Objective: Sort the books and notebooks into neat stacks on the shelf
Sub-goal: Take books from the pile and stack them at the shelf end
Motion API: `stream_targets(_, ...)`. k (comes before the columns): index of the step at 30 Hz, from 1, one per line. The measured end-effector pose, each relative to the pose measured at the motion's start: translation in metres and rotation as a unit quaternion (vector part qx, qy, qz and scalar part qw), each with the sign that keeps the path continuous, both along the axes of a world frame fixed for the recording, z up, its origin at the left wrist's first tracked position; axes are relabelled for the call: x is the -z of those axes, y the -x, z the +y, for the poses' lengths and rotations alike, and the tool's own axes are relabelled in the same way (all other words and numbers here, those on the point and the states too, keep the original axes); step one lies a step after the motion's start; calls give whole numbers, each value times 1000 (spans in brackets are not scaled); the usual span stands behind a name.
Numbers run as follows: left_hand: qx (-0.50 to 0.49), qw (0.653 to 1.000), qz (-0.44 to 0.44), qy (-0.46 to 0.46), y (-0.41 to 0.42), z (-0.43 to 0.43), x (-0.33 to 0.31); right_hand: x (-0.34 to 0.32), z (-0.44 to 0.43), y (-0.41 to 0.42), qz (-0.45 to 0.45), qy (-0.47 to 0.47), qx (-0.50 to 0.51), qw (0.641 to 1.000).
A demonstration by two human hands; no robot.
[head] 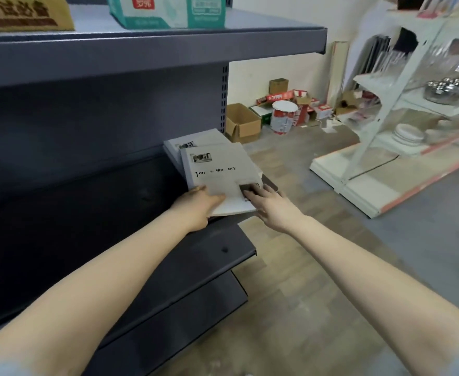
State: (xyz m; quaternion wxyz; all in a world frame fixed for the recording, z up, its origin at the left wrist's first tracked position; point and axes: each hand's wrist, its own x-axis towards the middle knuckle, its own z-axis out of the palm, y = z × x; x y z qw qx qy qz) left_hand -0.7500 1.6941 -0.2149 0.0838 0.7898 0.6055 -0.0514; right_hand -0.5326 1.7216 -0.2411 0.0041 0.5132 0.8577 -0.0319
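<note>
A grey notebook (217,169) printed "Time Memory" lies on top of a small pile at the right end of the dark grey shelf (168,253). A second grey notebook (195,139) of the same kind pokes out behind it, skewed to the left. My left hand (198,204) grips the top notebook's near left corner, thumb on the cover. My right hand (271,204) lies at its near right corner, fingers stretched flat over the cover's edge. A dark book edge (270,183) shows under the pile on the right.
An upper shelf board (152,47) overhangs, carrying a brown carton (25,12) and a teal and white box (166,10). Cardboard boxes (241,123) and a red and white bucket (283,116) sit on the floor by the wall. A white rack (385,126) with bowls and plates stands to the right.
</note>
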Motion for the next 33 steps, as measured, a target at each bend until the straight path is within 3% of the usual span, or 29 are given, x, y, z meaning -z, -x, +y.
stream_targets(9, -45, 998, 16, -33, -17, 23, 15, 5, 19, 8, -3, 33, 76, 997)
stream_targets(16, -114, 990, -47, -73, -31, 26, 33, -3, 42, 10, -13, 56, 49, 997)
stream_targets(27, -204, 976, -49, -61, -36, 32, 42, 1, 83, 7, -35, 64, -47, 996)
stream_targets(33, -238, 968, -51, -64, -42, 38, 41, -3, 97, 8, -9, 83, -49, 995)
